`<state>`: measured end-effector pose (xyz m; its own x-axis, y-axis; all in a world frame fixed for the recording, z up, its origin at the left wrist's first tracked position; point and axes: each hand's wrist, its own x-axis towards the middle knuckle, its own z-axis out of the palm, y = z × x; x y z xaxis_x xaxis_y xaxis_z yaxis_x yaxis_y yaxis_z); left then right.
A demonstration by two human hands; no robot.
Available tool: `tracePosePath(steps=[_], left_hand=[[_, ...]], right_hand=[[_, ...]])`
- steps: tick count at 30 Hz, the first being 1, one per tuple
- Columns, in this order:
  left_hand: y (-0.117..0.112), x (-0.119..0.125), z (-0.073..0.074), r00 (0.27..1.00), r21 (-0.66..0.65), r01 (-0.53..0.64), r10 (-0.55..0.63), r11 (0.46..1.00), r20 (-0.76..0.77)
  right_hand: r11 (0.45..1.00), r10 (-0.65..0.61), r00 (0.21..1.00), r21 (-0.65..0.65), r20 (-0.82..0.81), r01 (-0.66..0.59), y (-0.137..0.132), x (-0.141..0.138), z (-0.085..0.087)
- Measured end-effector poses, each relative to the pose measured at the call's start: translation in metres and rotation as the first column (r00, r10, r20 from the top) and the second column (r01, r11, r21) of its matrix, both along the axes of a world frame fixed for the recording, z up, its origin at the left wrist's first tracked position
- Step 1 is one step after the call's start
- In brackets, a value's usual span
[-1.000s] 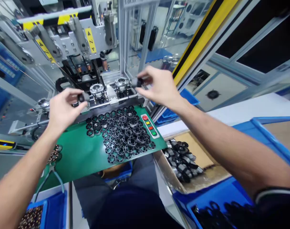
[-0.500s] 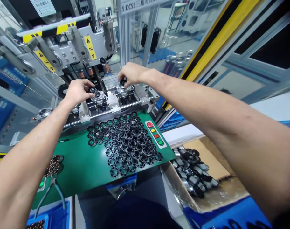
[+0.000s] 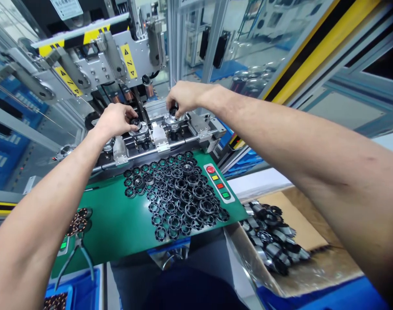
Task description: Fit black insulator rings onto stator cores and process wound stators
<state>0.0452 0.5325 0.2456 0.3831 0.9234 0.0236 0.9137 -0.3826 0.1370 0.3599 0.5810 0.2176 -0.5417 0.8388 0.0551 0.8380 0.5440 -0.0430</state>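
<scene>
My left hand [image 3: 117, 119] pinches a black stator core [image 3: 136, 122] between thumb and fingers. That core sits at the top of a round metal fixture [image 3: 140, 134] on the machine; whether it is fully seated I cannot tell. To the right, my right hand [image 3: 187, 98] has its fingers closed around a second black stator core [image 3: 173, 111], held at the top of another round fixture [image 3: 173, 123]. Its fingers partly hide this core. Many more black ring-shaped stator cores [image 3: 175, 196] lie close together on the green tabletop [image 3: 115, 219] below my hands.
Winding heads with striped guards [image 3: 96, 36] hang above the fixtures. A button panel [image 3: 219, 184] is at the table's right. Copper-wound stators [image 3: 78, 224] and pliers [image 3: 76, 252] lie at left. A cardboard box [image 3: 313, 267] of loose cores stands lower right.
The whole view has shifted, so the scene appears further right. The left core has come closer in line with its fixture. Both hands keep their grip.
</scene>
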Motion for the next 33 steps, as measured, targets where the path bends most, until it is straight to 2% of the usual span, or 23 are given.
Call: tracePosePath(steps=[5,8,12,18,23,29,31,33], left_hand=[[0.003,0.005,0.001,1.000,-0.024,-0.002,0.003,1.000,0.004],[0.000,0.006,0.005,1.000,-0.043,-0.005,0.005,0.999,0.000],[-0.002,0.008,0.003,1.000,-0.003,-0.006,0.006,1.000,-0.006],[0.018,0.000,-0.003,0.998,-0.094,-0.010,0.016,0.995,0.061],[0.031,-0.006,0.000,0.998,-0.148,0.058,-0.061,0.987,-0.012],[0.014,-0.002,-0.002,0.988,-0.107,0.103,-0.114,0.989,-0.102],[0.000,0.001,-0.005,0.987,-0.096,0.106,-0.116,0.990,-0.114],[-0.021,0.005,-0.013,0.993,-0.030,0.070,-0.073,0.997,-0.093]], right_hand=[[1.000,-0.020,1.000,-0.001,0.018,0.020,0.005,0.003,-0.002],[1.000,-0.024,0.999,-0.014,-0.045,0.023,0.009,0.004,-0.007],[1.000,-0.016,0.990,-0.009,-0.143,0.015,0.012,0.004,-0.013],[0.999,0.028,0.993,0.037,-0.118,-0.024,0.011,0.010,-0.010],[0.999,0.047,0.995,-0.013,-0.091,-0.049,0.009,0.015,-0.002],[0.996,-0.051,0.997,-0.070,-0.052,0.047,-0.005,0.010,0.010],[0.993,-0.073,0.996,-0.094,-0.043,0.069,-0.009,0.008,0.015],[0.989,-0.114,0.992,-0.105,-0.054,0.108,-0.016,0.004,0.016]])
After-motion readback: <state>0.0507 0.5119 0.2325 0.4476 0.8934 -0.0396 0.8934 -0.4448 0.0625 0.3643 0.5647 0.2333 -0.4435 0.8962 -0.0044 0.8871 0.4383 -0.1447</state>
